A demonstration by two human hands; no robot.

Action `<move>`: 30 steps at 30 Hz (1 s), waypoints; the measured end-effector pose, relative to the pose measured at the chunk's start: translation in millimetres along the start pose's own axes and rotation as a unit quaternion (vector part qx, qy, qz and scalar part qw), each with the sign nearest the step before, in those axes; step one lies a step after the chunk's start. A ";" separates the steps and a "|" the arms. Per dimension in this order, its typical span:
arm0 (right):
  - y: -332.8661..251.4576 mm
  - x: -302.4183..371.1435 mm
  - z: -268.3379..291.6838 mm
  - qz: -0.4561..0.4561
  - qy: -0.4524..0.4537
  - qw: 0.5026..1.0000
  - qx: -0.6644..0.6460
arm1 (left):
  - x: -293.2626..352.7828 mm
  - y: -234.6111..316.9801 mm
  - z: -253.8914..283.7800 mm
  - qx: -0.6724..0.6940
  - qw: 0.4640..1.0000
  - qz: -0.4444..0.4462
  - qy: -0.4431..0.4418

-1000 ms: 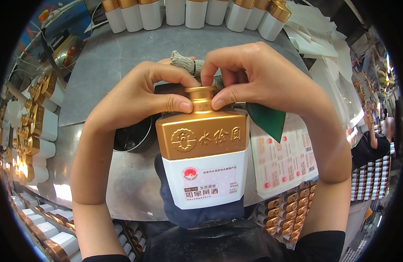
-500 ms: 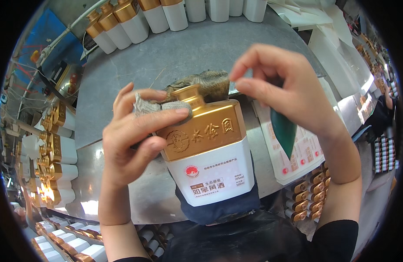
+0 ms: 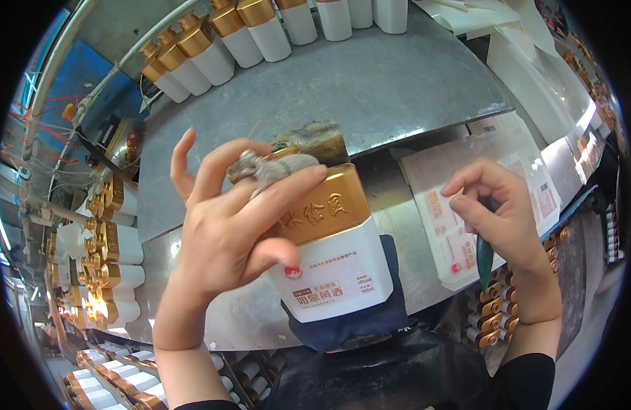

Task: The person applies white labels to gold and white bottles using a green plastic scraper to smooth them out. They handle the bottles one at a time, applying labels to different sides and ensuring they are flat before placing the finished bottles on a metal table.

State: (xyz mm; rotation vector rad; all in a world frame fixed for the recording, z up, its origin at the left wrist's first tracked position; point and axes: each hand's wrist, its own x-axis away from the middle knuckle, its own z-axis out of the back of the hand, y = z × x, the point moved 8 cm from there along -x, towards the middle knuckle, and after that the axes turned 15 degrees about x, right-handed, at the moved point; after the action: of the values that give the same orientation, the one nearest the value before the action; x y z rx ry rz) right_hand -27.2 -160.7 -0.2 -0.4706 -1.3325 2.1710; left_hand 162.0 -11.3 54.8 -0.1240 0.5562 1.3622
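Note:
A flat white bottle with a gold shoulder [image 3: 336,270] leans on a dark blue cloth pad [image 3: 392,297] in front of me. Over its gold part lies my left hand [image 3: 223,215], gripping a crumpled grey rag [image 3: 285,166] between its fingers; hand and rag cover the bottle's neck. Behind the bottle sits a worn brownish cloth bundle [image 3: 322,140]. My right hand [image 3: 496,208] hovers at a stack of printed label sheets [image 3: 425,169], thumb and forefinger bent toward each other. A green pointed blade-like tool [image 3: 485,263] hangs from its other fingers. Whether the fingertips touch a label I cannot tell.
Gold-shouldered white bottles [image 3: 266,37] stand in a row along the far edge of the grey metal table [image 3: 411,89]. More bottles [image 3: 121,246] crowd the left side, and several [image 3: 492,318] lie below the table at right. Loose white paper [image 3: 527,85] covers the far right.
My right hand has moved from above the bottle's neck down and right to the label sheets, with the green tool. My left hand has slid slightly right over the gold shoulder.

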 end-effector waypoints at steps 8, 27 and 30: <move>9.7 12.4 11.6 -0.011 0.018 0.999 0.027 | 13.7 -3.7 25.2 0.101 0.993 0.019 0.050; -2.9 10.1 1.1 0.008 -0.001 0.997 0.076 | 14.8 -10.2 10.8 0.049 0.997 0.030 0.050; -6.9 0.8 11.0 0.000 0.009 0.995 0.097 | 56.8 -24.6 24.7 0.086 0.985 0.116 0.096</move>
State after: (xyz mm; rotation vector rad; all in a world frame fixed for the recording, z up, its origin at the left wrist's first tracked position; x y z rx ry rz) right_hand -32.0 -165.4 11.0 -0.4119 -1.0987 2.2629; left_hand 198.6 43.6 45.2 -0.0495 0.8691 1.5307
